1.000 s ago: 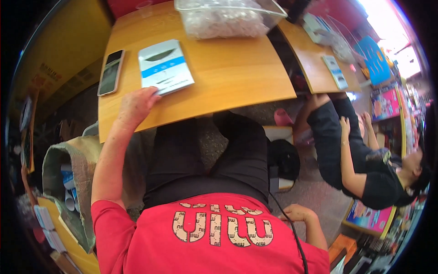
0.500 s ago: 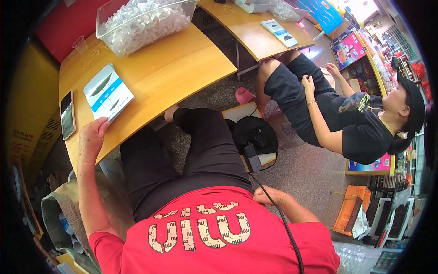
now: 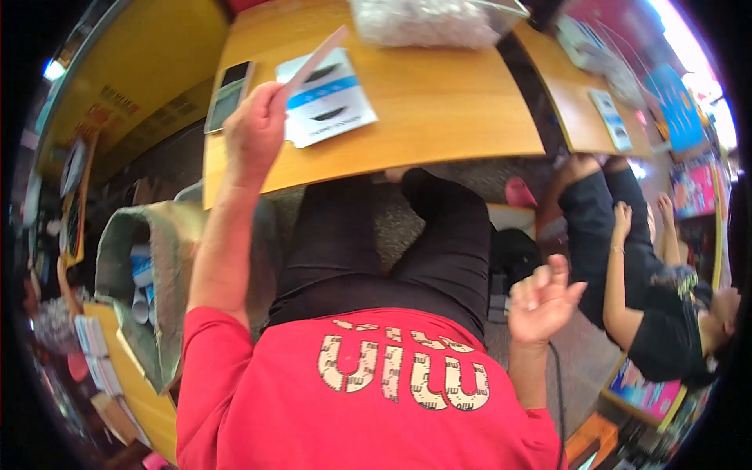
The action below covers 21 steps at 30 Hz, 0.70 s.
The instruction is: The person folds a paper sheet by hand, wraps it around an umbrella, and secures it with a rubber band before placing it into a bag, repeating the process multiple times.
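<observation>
Head view: wooden table (image 3: pixel 439 117) is filling the upper frame, with a shop floor and bright shelves lying beyond it
- Left hand (image 3: pixel 254 137): is reaching up over the table's near edge, fingers closed around a thin pale card (image 3: pixel 317 59) that is tilting up and away
- White and blue packets (image 3: pixel 325 102): are lying flat on the table just beside that hand, under the raised card
- Phone (image 3: pixel 228 95): is lying flat near the table's left edge
- Clear tub (image 3: pixel 431 19) of pale contents: is sitting at the far edge
- Right hand (image 3: pixel 540 301): is hovering beside the thigh, fingers loosely spread, holding nothing
- Another person in black (image 3: pixel 650 313): is sitting at right, well apart

Risk, as judged: the card is being held only at its lower end, so it could be slipping or bending; a sweeping wrist could be nudging the packets or phone off the edge
</observation>
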### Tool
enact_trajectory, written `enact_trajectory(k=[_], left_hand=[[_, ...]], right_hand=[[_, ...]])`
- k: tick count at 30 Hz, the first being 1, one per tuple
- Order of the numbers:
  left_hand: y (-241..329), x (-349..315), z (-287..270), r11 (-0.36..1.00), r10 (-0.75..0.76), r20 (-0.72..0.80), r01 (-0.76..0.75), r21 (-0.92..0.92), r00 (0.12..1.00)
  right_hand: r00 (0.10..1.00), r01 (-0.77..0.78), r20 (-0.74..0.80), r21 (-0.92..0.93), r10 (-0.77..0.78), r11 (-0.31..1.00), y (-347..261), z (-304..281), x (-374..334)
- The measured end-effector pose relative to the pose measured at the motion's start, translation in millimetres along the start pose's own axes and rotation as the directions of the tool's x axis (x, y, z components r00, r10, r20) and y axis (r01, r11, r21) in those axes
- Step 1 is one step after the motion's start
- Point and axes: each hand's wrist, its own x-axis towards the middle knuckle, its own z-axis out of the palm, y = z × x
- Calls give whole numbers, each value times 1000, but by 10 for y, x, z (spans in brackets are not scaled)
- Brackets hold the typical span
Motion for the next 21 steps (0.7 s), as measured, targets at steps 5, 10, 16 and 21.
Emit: enact_trajectory(k=[5, 10, 16, 21], left_hand=[[18, -76, -142, 684, -475, 63, 413, -601, 878], [-71, -277, -23, -15, -639, 436, 556, -831, 634], [-171, -488, 150, -108, -653, 573, 688, -718, 495], [-256, -520, 166, -279, -539, 723, 718, -638, 432]], right_hand=[[855, 273, 364, 292, -370, 917, -295, 542, 929], [916, -119, 397, 400, -55, 909, 132, 1205, 1782], [596, 801, 781, -594, 186, -74, 1515, 1158, 1782], [591, 784, 674, -608, 443, -122, 1664, 1078, 1776]])
